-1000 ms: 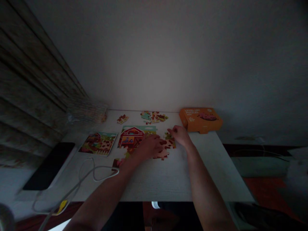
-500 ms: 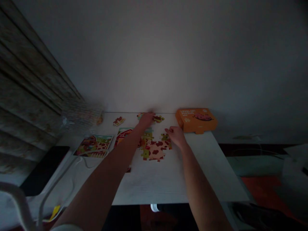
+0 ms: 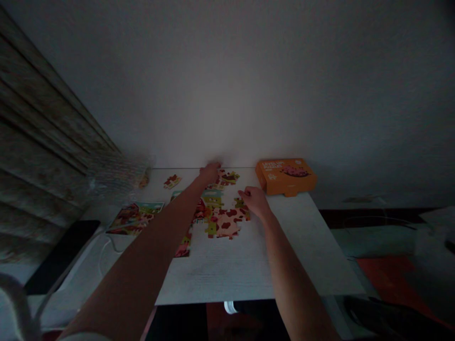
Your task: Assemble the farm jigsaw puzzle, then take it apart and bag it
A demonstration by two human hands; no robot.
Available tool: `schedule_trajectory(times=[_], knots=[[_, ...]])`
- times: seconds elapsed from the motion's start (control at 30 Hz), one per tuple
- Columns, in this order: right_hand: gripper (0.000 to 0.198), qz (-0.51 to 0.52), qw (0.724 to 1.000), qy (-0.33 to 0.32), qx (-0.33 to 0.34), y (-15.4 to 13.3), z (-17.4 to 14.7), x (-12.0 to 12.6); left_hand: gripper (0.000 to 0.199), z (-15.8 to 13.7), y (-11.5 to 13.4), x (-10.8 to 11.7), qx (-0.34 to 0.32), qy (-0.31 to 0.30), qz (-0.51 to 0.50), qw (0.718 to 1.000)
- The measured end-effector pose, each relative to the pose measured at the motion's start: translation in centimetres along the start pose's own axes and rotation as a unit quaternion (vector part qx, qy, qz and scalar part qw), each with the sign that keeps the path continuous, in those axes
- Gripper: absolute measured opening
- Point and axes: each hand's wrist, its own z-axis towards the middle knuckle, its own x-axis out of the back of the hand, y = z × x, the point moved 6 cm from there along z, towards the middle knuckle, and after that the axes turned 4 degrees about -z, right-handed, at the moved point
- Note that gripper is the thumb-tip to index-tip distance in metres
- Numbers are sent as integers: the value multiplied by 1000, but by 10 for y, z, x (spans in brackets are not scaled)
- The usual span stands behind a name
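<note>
A partly joined jigsaw puzzle lies on the white table, showing a spotted cow, green ground and a red barn. My left arm crosses over its left part and hides some of it. At the back, my left hand reaches down over a group of loose puzzle pieces; its fingers are dim and partly hidden. Beside the puzzle's upper right corner, my right hand is closed, with the fingers curled in. Whatever they hold is too dark to make out. A small loose cluster of pieces lies farther left.
An orange puzzle box stands at the back right against the wall. On the left are a picture card, crumpled clear plastic wrap, a dark phone-like slab and white cables. A curtain hangs beside them.
My left hand has shifted a little left over the loose pieces, uncovering more of those on the right. My right hand stays by the puzzle's corner. The view has moved slightly.
</note>
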Motion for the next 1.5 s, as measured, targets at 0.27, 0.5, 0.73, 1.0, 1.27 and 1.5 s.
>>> schedule_trajectory(times=[0.27, 0.5, 0.73, 1.0, 1.27, 1.5], knots=[[38, 19, 1000, 8, 5, 0, 1, 0, 34, -4, -15, 18, 54, 52, -125, 989], [27, 135, 990, 39, -4, -4, 0, 4, 21, -40, -11, 20, 52, 146, -334, 930], [47, 362, 931, -37, -31, -14, -2, -2, 24, -116, 18, -31, 39, 148, -577, 802], [41, 480, 872, -93, -20, -15, -1, -17, 19, -148, 29, -47, 2, 96, -528, 844], [41, 438, 896, -21, -67, 7, 4, -7, 57, -176, 26, -48, -13, 10, -23, 1000], [38, 390, 917, -19, -83, 16, 4, 2, 68, -174, 21, -61, -6, -70, 42, 997]])
